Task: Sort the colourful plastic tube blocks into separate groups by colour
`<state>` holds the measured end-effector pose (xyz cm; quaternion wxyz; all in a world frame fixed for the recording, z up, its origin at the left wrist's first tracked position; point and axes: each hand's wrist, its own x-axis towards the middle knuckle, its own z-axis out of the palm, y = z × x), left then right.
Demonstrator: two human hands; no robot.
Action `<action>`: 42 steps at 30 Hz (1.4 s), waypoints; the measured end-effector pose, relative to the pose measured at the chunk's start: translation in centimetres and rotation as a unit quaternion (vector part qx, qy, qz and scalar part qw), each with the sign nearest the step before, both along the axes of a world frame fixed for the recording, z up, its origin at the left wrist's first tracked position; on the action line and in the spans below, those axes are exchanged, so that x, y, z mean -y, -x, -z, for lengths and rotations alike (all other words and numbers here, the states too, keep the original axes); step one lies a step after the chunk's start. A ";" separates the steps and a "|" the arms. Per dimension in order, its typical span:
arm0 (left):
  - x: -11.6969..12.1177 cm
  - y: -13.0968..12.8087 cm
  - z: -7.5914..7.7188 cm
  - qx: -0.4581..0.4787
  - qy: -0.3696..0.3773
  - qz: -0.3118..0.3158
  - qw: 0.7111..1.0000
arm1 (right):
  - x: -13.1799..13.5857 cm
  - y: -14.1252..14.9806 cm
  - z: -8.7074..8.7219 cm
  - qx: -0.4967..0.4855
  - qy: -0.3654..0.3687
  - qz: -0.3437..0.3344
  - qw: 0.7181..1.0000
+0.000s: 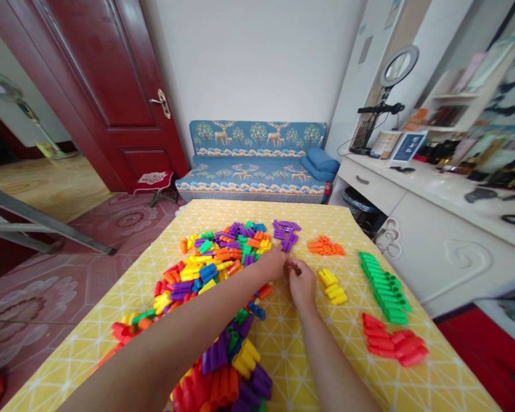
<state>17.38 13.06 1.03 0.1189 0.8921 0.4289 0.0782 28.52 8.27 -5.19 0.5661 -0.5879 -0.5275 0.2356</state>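
My left hand (274,263) reaches across the mixed heap, and its fingers meet those of my right hand (302,281) over the middle of the table. Both hands have closed fingers; whatever lies between them is hidden. Just beyond the left fingertips is a group of purple plastic toy pieces (285,230), tube-shaped and joined in clusters. Under and left of my left arm spreads the heap of mixed coloured pieces (206,272). To the right of my right hand lie yellow pieces (332,287), with orange pieces (326,246) farther back.
A long row of green pieces (384,289) and a group of red pieces (393,340) lie at the table's right side. A yellow patterned cloth (283,355) covers the table. Beyond stands a blue sofa (257,166); a white dresser (412,194) is at right.
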 end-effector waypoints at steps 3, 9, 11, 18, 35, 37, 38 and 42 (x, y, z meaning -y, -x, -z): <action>0.1 -0.7 0.3 -0.030 -0.018 -0.024 0.999 | 0.0 0.0 -0.2 0.027 0.004 -0.003 1.000; -0.7 -1.7 0.2 -0.041 -0.034 -0.031 0.998 | -0.1 0.0 -0.1 0.020 -0.008 0.001 1.000; -0.9 -1.7 0.1 -0.038 -0.031 -0.021 0.999 | -0.1 -0.1 0.1 0.016 -0.003 0.000 1.000; -0.4 2.2 -2.3 0.013 -0.059 0.002 0.998 | -0.1 -0.1 0.4 0.029 0.006 -0.009 1.000; -2.0 20.5 -3.8 -0.024 -0.055 -0.265 0.962 | 0.3 -0.1 -0.4 0.082 0.006 -0.030 0.996; -2.2 21.3 -3.5 -0.031 -0.043 -0.290 0.955 | 0.2 -0.1 -0.3 0.092 0.006 -0.030 0.995; -2.2 21.6 -3.3 -0.034 -0.037 -0.297 0.954 | 0.2 -0.2 -0.2 0.097 0.006 -0.029 0.995; -2.1 22.0 -2.7 -0.035 -0.020 -0.299 0.953 | 0.1 -0.2 0.0 0.108 0.008 -0.027 0.994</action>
